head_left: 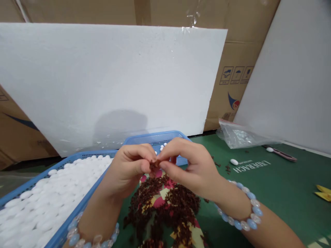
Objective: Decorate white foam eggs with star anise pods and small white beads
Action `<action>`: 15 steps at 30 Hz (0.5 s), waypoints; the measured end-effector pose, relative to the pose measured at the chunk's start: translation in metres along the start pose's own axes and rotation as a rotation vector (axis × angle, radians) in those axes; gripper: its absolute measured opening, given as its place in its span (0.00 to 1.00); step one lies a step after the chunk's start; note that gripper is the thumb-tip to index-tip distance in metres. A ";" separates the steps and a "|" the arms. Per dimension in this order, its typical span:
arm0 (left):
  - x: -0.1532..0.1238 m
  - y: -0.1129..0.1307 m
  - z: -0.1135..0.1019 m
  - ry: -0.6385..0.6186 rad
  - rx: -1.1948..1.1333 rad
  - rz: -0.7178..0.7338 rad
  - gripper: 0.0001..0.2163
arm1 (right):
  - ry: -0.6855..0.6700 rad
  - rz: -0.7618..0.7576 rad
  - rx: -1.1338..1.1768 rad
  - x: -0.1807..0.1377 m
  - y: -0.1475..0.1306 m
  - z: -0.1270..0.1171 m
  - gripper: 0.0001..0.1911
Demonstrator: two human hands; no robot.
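Observation:
My left hand (130,168) and my right hand (191,165) meet fingertip to fingertip, both pinched on a small reddish-brown piece (154,164). The fingers cover most of it, so its exact kind is unclear. Below them lies a loose heap of similar dark reddish-brown bits (181,201), spread over a colourful patterned sheet (163,193). To the left, a blue plastic basket (90,188) is filled with white oval pieces (59,193). Behind my hands, a second blue basket (144,138) holds a few white ovals (162,147).
On the green mat (279,193) lie a single white oval (234,162), brown crumbs (227,168), tweezers (283,155) and a yellow-tipped object (323,193). A clear plastic bag (240,136) sits at the back. White panels (124,75) and cardboard boxes (240,51) wall off the far side.

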State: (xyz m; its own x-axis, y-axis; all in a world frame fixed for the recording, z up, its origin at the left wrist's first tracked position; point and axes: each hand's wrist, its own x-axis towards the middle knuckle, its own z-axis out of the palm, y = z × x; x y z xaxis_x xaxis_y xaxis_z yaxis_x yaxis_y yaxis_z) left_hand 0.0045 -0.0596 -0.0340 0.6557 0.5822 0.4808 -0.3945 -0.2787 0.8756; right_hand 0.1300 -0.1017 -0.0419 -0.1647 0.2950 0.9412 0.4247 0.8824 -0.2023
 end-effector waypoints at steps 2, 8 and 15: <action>0.001 0.000 0.000 -0.009 0.020 0.009 0.02 | 0.003 0.032 0.011 0.000 -0.001 -0.001 0.05; 0.000 0.002 0.000 -0.051 0.131 0.039 0.03 | 0.048 0.016 -0.044 -0.001 -0.002 0.000 0.06; -0.005 0.012 -0.002 -0.083 0.395 0.070 0.05 | -0.051 0.010 -0.004 0.000 0.004 -0.005 0.06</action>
State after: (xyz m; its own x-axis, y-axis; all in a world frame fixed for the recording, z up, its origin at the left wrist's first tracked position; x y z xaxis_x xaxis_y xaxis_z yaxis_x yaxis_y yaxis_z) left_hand -0.0050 -0.0643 -0.0266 0.6922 0.4918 0.5282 -0.1736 -0.5969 0.7833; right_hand 0.1356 -0.1002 -0.0415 -0.2054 0.3218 0.9242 0.4300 0.8780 -0.2102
